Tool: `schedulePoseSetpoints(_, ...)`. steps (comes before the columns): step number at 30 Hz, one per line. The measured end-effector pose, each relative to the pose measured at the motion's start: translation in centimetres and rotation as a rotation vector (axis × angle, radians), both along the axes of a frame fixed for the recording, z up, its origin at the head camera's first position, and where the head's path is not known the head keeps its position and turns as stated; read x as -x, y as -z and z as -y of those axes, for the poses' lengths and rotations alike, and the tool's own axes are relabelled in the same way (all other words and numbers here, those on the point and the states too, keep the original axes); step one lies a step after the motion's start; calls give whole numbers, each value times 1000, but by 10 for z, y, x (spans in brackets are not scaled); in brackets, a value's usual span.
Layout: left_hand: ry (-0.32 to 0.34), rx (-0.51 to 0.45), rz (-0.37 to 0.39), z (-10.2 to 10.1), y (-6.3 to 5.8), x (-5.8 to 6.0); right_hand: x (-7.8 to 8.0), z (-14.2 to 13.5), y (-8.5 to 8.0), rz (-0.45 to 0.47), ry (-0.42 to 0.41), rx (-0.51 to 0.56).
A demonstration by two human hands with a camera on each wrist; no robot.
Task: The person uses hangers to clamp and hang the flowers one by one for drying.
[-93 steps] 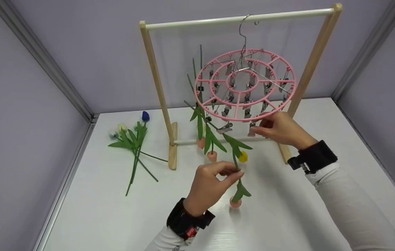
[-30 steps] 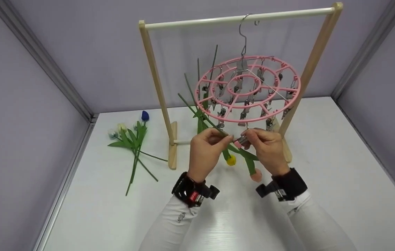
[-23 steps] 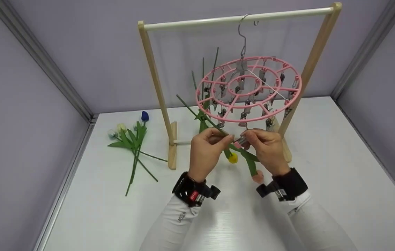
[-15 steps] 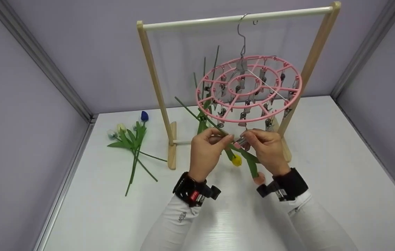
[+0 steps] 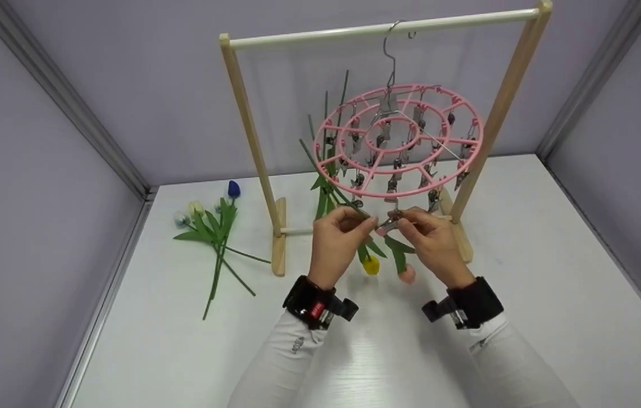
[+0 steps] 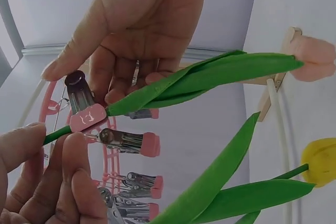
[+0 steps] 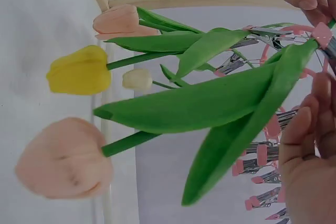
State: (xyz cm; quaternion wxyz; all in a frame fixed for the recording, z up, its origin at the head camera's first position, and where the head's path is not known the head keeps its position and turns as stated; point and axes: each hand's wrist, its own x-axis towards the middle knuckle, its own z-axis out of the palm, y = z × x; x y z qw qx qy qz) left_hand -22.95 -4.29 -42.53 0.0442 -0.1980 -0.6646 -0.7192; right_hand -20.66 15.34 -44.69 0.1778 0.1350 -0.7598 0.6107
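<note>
An artificial pink tulip (image 5: 407,274) hangs head down, its stem in a metal clip with pink pads (image 6: 88,117). My left hand (image 5: 334,241) pinches that stem between thumb and fingers, on the side of the clip away from the bloom. Around the clip, my right hand (image 5: 434,238) has its thumb and fingers spread; in the left wrist view the thumb is apart from the clip's handle. The clip belongs to a round pink clip hanger (image 5: 479,130). A yellow tulip (image 7: 80,70) and another pink tulip (image 7: 116,20) hang behind.
The hanger hooks over the white bar (image 5: 309,35) of a wooden stand (image 5: 250,124). More metal clips (image 6: 128,141) dangle around the hands. On the white table (image 5: 145,340) at left lie several tulips, among them a blue tulip (image 5: 234,188) and a pale yellow tulip (image 5: 196,209).
Both hands came together at the clip, and the pink tulip was raised to it. Since half a second ago my right fingers have loosened from the clip, and the hanger has shifted slightly left.
</note>
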Motion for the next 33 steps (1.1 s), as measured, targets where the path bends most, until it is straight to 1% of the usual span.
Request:
schedulePoseSetpoints(4, -12, 3, 14, -1, 4, 6, -9, 5, -7, -11, 121, -100)
schedulePoseSetpoints(7, -40, 26, 15, -2, 6, 11, -10, 5, -4, -27, 165, -145)
schedulePoseSetpoints(10, -77, 63, 26, -2, 8, 15, -8, -1, 8, -15, 183, -164)
schedulePoseSetpoints(13, -107, 90, 44, -2, 9, 19, -11, -7, 15, 11, 187, -181)
schedulePoseSetpoints(18, -98, 64, 57, -3, 12, 23, -19, -13, 22, 32, 191, -163)
schedulePoseSetpoints(21, -93, 48, 63, -2, 12, 24, -24, -14, 22, 45, 200, -145)
schedulePoseSetpoints(25, -97, 44, 59, 0, 13, 25, -40, -6, 2, 67, 220, -128)
schedulePoseSetpoints(28, -104, 52, 48, 3, 14, 27, -52, 1, -14, 51, 225, -114)
schedulePoseSetpoints(31, -126, 80, 40, 6, 15, 28, -56, 1, -15, 25, 219, -99)
schedulePoseSetpoints(33, -137, 94, 33, 8, 17, 29, -59, 0, -15, 25, 221, -95)
